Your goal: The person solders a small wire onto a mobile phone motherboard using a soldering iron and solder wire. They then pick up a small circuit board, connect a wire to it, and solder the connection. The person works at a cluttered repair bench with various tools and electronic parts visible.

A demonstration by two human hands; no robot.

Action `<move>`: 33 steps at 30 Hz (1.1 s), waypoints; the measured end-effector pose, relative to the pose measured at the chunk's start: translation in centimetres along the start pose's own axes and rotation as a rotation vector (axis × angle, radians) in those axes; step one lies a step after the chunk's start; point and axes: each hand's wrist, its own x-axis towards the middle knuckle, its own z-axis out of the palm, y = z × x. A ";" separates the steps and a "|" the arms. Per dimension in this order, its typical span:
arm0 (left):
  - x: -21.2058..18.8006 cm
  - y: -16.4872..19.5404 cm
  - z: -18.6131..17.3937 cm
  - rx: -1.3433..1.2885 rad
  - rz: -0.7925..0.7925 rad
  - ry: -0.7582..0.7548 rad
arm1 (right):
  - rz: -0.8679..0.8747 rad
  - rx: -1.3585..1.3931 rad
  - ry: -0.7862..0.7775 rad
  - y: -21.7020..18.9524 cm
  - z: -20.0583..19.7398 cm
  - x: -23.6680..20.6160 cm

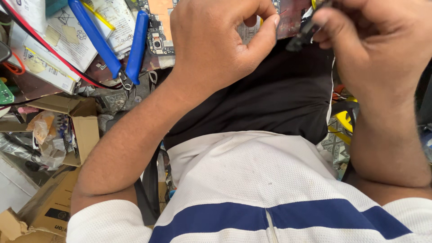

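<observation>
Small black part (300,35) — dark, elongated, tilted with its lower end down-left, near the top edge of the view; pinched at its upper end by the right hand (373,40), detail too blurred to tell. Thin dark wire (280,13) — hair-fine, short, slanting up from the thumb tip of the left hand (216,40), just left of the black part, apart from it.

cluttered bench (96,74), blue-handled cutters (118,42), circuit board (158,31)
</observation>
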 end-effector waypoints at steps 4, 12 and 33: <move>0.0 0.0 0.2 -0.022 -0.052 -0.007 | -0.062 -0.146 0.053 0.8 1.0 1.0; 0.1 0.0 0.1 -0.049 -0.062 -0.036 | -0.099 -0.267 0.077 -0.5 1.2 0.4; 0.1 -0.3 -0.2 -0.018 0.054 -0.092 | 0.087 0.105 -0.033 -1.7 2.5 1.9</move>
